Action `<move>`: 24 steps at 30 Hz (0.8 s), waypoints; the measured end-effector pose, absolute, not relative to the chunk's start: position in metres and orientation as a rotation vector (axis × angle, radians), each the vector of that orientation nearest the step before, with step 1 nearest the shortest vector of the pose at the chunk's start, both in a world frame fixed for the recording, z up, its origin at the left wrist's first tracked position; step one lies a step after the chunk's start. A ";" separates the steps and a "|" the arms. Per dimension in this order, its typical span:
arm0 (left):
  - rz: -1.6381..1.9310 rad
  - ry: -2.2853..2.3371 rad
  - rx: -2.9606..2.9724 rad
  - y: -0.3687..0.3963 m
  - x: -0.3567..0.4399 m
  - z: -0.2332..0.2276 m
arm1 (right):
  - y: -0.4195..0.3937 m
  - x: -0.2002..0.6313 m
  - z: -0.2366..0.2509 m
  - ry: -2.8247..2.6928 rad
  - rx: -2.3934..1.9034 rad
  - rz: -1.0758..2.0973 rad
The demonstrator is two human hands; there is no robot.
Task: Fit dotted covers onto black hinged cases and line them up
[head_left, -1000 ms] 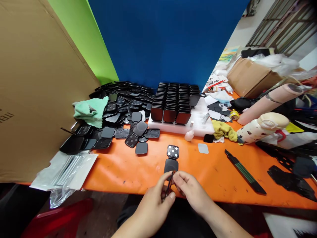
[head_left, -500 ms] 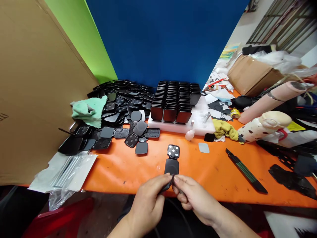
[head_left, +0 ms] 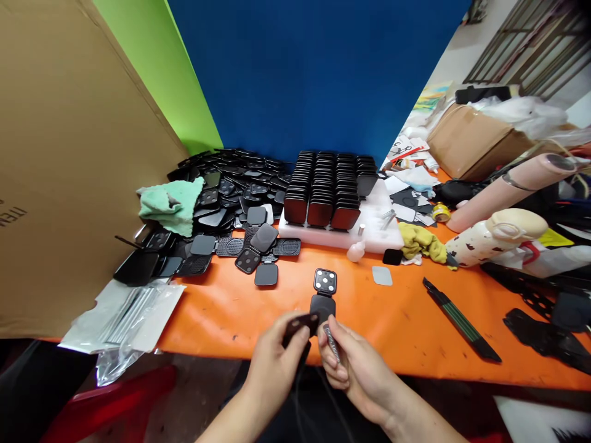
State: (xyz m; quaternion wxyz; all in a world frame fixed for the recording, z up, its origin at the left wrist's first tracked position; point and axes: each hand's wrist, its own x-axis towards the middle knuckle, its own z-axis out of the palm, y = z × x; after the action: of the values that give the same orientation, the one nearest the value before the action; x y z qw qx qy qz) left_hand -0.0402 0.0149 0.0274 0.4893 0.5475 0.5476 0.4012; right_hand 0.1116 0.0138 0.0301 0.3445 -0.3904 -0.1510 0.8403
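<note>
- The left hand (head_left: 277, 363) is at the front edge of the table (head_left: 221, 314), near the middle. Its thumb and fingers pinch a small black pad (head_left: 301, 322) and hold it just above the edge.
- The right hand (head_left: 355, 369) is just beside the left hand. It pinches a thin grey pin (head_left: 331, 342) between thumb and finger. The pin tilts up toward the pad, and its tip is very near it. I cannot tell if they touch.
- Just behind the hands a black folding part (head_left: 323, 294) lies flat on the table. Its far square has white dots on it.
- At the back left of the table is a big pile (head_left: 231, 184) of black parts. A green cloth (head_left: 170, 203) lies on the pile's left side.
- At the back middle, rows of black squares (head_left: 325, 184) stand on a white block (head_left: 378, 227).
- A yellow cloth (head_left: 420, 241) lies just right of the block.
- A long dark stick (head_left: 459, 320) lies on the right side, well apart from the hands.
- Clear bags (head_left: 124, 317) hang over the front left corner.
</note>
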 end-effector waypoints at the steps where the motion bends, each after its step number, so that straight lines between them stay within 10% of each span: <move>1: 1.022 1.370 1.178 0.019 -0.039 0.027 | 0.013 0.110 0.031 -0.376 -1.000 2.212; 24: 1.098 1.011 1.678 -0.005 -0.046 0.020 | 0.005 0.105 0.038 0.296 -0.963 2.300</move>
State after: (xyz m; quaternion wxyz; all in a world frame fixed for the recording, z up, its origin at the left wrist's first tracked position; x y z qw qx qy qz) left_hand -0.0463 -0.0049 0.0200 0.4330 0.6736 0.4058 0.4405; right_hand 0.1052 0.0055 0.0378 0.3101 -0.3647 0.1121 0.8708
